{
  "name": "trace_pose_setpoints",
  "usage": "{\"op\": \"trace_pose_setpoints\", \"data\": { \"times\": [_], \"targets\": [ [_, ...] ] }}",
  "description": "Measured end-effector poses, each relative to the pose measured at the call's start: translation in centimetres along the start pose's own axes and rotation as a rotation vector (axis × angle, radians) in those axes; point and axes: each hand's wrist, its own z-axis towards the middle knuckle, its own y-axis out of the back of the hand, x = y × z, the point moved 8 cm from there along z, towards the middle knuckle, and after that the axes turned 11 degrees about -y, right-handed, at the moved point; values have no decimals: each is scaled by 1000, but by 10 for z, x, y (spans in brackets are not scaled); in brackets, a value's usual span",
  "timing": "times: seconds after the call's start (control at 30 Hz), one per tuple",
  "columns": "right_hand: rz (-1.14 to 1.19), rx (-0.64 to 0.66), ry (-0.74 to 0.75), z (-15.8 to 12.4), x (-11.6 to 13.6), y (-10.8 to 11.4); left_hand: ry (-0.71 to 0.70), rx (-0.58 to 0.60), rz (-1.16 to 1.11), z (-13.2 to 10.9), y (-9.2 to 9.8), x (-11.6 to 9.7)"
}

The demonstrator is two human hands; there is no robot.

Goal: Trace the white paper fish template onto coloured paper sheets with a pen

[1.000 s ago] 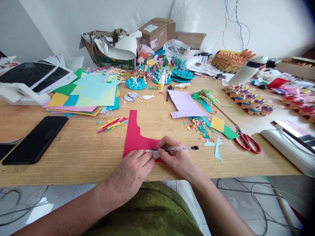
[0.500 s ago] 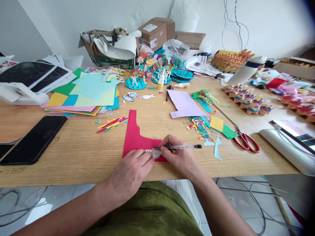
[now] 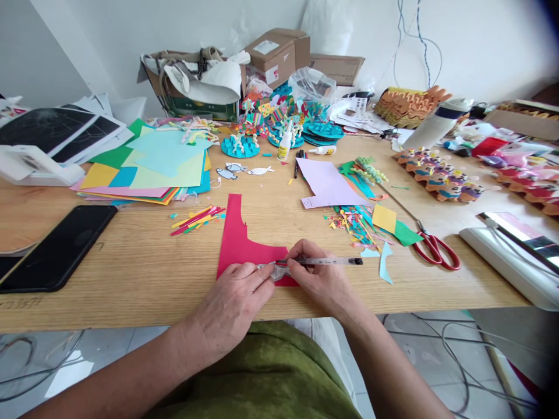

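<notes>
A red paper sheet [image 3: 247, 252] with a curved cut edge lies near the table's front edge. On it is a small grey-and-white fish-shaped cutout [image 3: 280, 273], partly covered by my fingers. My left hand [image 3: 236, 299] lies over the red sheet's lower part, its fingertips pressing the left end of the cutout. Between the thumb and fingers of my right hand [image 3: 321, 279] is a clear pen [image 3: 336, 261], held nearly level. Its tip points left and touches down at the cutout's upper edge.
Behind lie a lilac sheet [image 3: 327, 183], paper fish [image 3: 261, 170] and a glue bottle [image 3: 285, 144]. Red-handled scissors [image 3: 437, 250] and paper scraps [image 3: 356, 224] are on the right. A phone [image 3: 65, 247] and a coloured paper stack [image 3: 161, 163] are on the left.
The pen has shifted slightly to the right with my right hand, and more of the cutout's right end shows. My left hand stays pressed on the paper.
</notes>
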Motion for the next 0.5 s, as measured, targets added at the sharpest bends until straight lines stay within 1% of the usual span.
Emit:
{"op": "trace_pose_setpoints", "data": {
  "times": [0.17,0.37,0.5],
  "targets": [
    [-19,-4,15,-2,0,1,4,24,-4,2,0,0],
    [-129,-26,65,-8,9,0,6,16,6,3,2,0],
    [-143,-34,76,-13,11,1,9,31,-12,3,1,0]
  ]
}}
